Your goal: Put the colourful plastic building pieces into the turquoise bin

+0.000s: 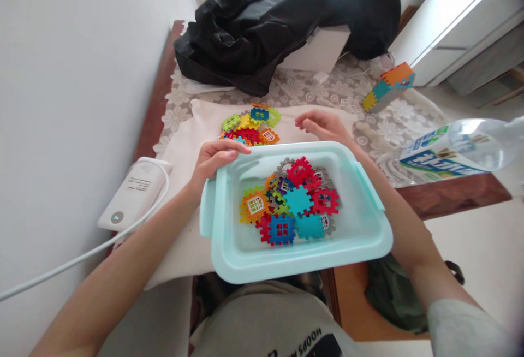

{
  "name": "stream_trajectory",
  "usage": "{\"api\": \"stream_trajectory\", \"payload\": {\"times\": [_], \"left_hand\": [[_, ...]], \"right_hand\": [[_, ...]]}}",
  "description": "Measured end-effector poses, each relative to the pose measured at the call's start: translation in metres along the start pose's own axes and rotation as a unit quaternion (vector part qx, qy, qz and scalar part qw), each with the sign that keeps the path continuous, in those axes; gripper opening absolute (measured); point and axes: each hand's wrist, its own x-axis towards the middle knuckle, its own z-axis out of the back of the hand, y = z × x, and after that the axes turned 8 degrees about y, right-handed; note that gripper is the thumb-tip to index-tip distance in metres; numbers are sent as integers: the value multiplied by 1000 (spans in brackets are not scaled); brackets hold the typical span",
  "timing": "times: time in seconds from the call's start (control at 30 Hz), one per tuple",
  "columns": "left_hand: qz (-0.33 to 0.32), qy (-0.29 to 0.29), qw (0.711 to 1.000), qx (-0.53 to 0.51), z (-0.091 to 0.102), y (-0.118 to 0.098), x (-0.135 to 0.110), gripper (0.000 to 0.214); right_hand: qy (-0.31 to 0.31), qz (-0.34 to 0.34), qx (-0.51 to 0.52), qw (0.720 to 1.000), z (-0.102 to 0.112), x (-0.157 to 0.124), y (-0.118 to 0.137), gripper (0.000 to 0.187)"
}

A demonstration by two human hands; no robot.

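Note:
A pale turquoise plastic tray [360, 231] rests at the table's near edge, partly over my lap. Inside lie several flat interlocking toy tiles [292, 204] in red, blue, orange, green and grey. My left hand [215, 158] grips the tray's far left rim, fingers curled over it. My right hand [321, 124] hovers just beyond the tray's far rim, fingers loosely curled, holding nothing that I can see. A second heap of coloured tiles [251, 124] sits on the white cloth [184, 144] beyond the tray, between my two hands.
A black jacket [282, 24] drapes over a white box at the back. A built block of tiles [388, 87] stands at the far right. A plastic water bottle [454, 152] lies on the right. A white device [135, 193] with a cable sits to the left.

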Motion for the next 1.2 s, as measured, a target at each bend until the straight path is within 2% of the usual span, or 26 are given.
{"api": "stream_trajectory", "payload": {"times": [0.1,0.2,0.27,0.33,0.43,0.53,0.63,0.73,0.87,1.0,1.1,1.2], "left_hand": [[-5,4,1000,3,1,0,0,16],[-19,5,1000,22,2,0,1,17],[-27,5,999,38,3,1,0,18],[-29,3,999,45,4,2,0,20],[-22,2,999,41,4,2,-1,19],[-16,-1,999,29,1,0,-2,17],[-9,-1,1000,20,-1,-1,-2,16],[-4,-1,1000,18,-1,-1,-2,16],[-6,-3,1000,12,-1,-2,-2,15],[-6,2,1000,1,0,-1,-2,15],[-10,-1,1000,6,1,1,-1,16],[-10,1,1000,9,1,1,-1,16]], "right_hand": [[46,0,-112,993,0,10,-30,53],[99,17,-127,987,-5,15,-38,36],[143,26,-126,981,-8,14,-31,30],[195,30,-108,974,-8,11,-18,32],[253,-15,-57,966,-6,4,2,39],[268,-74,-43,960,-3,-3,10,39],[282,-69,-34,956,-1,-8,8,36],[270,-74,18,960,-2,-11,4,35],[217,-86,61,970,-2,-10,3,31],[151,-95,148,973,-2,-6,1,41],[106,-91,150,979,-1,-4,1,43],[76,-54,119,989,2,-3,2,39]]}}
